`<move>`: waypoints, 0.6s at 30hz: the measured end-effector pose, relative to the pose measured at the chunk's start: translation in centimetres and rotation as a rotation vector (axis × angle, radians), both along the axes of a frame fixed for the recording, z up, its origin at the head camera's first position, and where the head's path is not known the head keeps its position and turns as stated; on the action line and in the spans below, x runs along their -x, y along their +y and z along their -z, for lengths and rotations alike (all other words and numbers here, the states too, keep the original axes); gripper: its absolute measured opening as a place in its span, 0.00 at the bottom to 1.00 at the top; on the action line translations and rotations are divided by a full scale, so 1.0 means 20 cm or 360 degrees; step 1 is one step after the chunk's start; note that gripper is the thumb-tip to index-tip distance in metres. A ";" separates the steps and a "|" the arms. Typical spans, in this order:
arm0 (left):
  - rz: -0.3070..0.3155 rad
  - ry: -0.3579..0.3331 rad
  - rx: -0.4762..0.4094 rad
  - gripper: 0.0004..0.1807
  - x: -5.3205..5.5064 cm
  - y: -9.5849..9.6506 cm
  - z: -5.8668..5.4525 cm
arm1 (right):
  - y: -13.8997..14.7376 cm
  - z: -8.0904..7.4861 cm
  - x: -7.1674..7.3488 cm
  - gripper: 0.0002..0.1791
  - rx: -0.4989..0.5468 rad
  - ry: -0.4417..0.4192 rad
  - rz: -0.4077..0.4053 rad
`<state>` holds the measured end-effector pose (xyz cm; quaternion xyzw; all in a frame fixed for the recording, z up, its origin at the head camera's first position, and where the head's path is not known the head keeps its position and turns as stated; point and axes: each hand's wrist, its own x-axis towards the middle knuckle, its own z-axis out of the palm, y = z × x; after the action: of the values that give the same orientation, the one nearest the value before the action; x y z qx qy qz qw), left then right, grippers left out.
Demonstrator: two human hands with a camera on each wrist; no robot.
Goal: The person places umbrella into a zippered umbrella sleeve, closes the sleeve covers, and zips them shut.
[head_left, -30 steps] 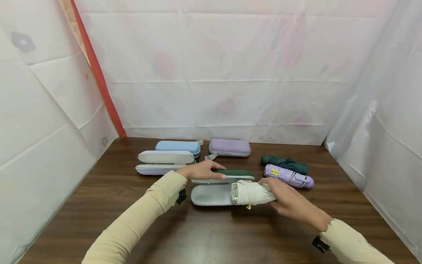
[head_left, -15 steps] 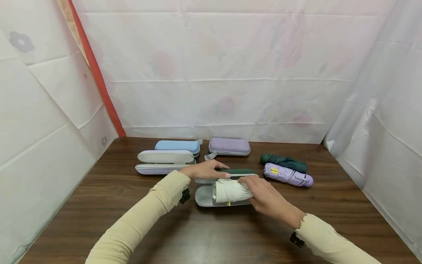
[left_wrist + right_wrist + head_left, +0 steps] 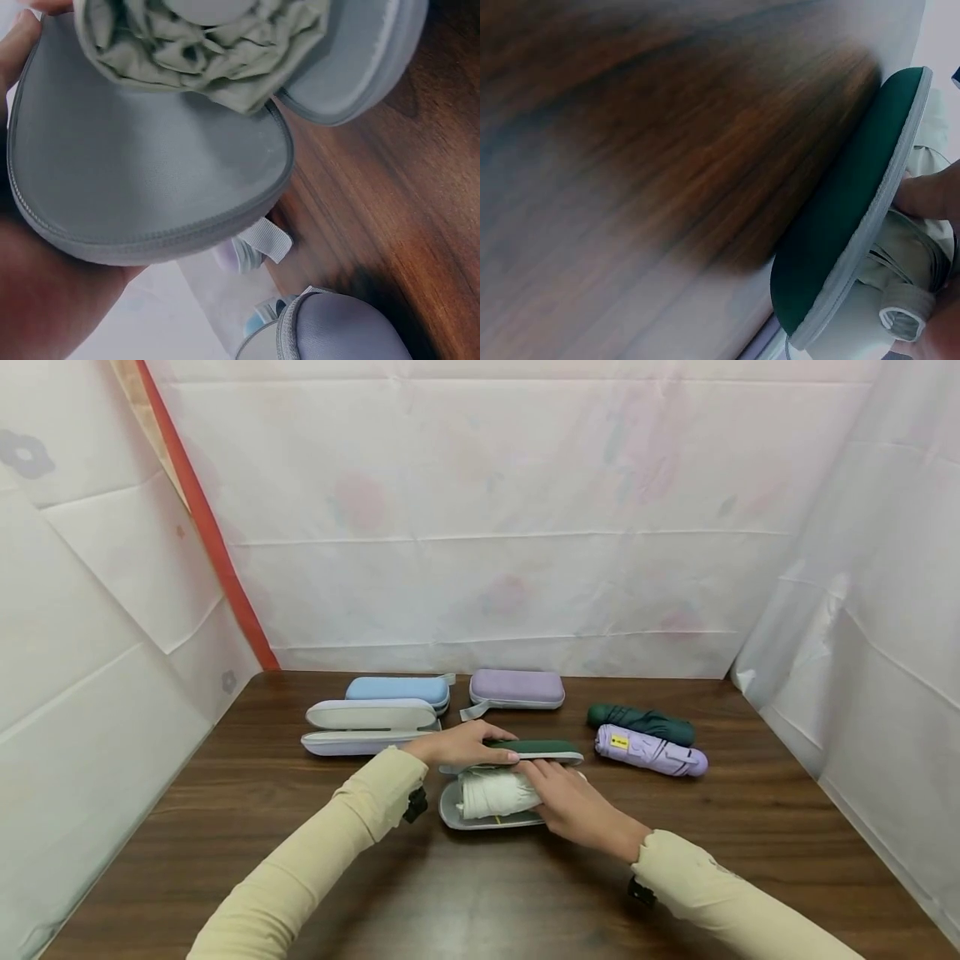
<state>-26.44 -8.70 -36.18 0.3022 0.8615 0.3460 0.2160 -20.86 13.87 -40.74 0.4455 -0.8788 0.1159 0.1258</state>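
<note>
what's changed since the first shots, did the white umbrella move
Yes: the right hand has carried the white umbrella leftward, from over the right end of the open green case to near its left end, keeping its grip. Nothing was let go. The left hand stays on the raised lid; the green umbrella, lilac umbrella and other cases stay put.

The person's bare left hand (image 3: 463,746) and bare right hand (image 3: 576,806) showed beyond long, creased, cream-yellow fabric sleeves (image 3: 315,856) with gathered cuffs (image 3: 406,770), a small, blocky black device (image 3: 415,805) sitting at each wrist.
</note>
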 end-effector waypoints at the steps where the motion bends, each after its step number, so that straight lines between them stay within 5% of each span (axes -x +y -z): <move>1: 0.0004 -0.0001 -0.0003 0.29 0.00 0.00 0.00 | 0.00 0.00 0.00 0.32 -0.0003 -0.0024 -0.0004; 18: 0.0018 -0.0002 -0.0004 0.29 -0.02 0.00 -0.02 | 0.01 0.00 0.05 0.35 -0.0089 -0.0368 -0.0090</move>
<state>-26.09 -8.65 -35.85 0.3071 0.8593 0.3459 0.2181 -21.91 14.11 -40.75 0.4571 -0.8774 0.1455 0.0079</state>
